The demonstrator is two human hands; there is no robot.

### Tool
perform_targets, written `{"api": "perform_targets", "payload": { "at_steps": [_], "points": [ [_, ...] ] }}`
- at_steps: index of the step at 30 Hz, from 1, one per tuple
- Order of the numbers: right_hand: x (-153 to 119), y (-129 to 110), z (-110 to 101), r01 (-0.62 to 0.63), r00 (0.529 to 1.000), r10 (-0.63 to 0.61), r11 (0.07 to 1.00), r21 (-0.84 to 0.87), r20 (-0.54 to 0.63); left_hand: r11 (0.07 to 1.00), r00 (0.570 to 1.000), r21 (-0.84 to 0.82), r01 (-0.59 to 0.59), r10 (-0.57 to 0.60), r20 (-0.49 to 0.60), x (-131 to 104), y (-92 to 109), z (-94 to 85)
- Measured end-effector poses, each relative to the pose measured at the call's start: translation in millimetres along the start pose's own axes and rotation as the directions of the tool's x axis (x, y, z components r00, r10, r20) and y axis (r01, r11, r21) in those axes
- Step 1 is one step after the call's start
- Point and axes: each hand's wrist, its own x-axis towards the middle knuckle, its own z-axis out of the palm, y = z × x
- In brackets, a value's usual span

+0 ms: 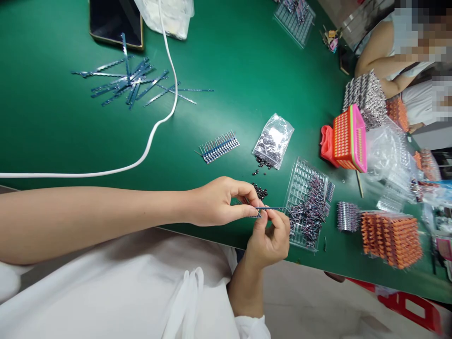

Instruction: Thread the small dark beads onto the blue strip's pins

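My left hand (224, 202) comes in from the left, with thumb and fingertips pinched on a thin dark blue strip (273, 208). Just to its right, my right hand (270, 238) pinches the same strip, fingers curled. Part of a row of small metallic pieces shows under the left fingers. Close behind the hands lie loose dark beads (260, 190), with more beads spilling from a clear bag (273, 140). A clear ribbed tray (298, 181) heaped with purplish pin-like pieces (312, 207) is right of my right hand. A finished-looking row of pieces (219, 147) rests on the green table (219, 103).
Blue strips (130, 81) are scattered at upper left, near a phone (116, 23) and a white cable (151, 136). A pink-and-orange basket (348, 139), orange stacks (390, 238) and a silvery stack (348, 216) stand at right. Other people sit at upper right.
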Motion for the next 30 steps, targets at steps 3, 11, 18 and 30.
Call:
{"api": "perform_targets", "payload": {
  "at_steps": [3, 11, 18, 30],
  "points": [
    [-0.9, 0.3, -0.1, 0.031, 0.999, -0.031, 0.998, -0.059, -0.005, 1.0, 1.0, 0.01, 0.004, -0.004, -0.003, 0.7, 1.9, -0.1],
    [0.7, -0.5, 0.1, 0.079, 0.997, -0.077, 0.988, -0.13, 0.016, 0.997, 1.0, 0.082, -0.008, 0.009, -0.015, 0.5, 0.5, 0.1],
    [0.7, -0.4, -0.4, 0.033, 0.999, -0.032, 0.997, -0.077, 0.01, 0.996, 0.999, 0.089, -0.021, 0.024, -0.025, 0.6, 0.1, 0.1],
    [-0.1, -1.7, 0.9, -0.068, 0.997, 0.066, 0.996, 0.061, 0.034, 0.993, 0.997, -0.09, 0.08, -0.081, 0.0, 2.7, -0.8, 0.5]
  ]
}}
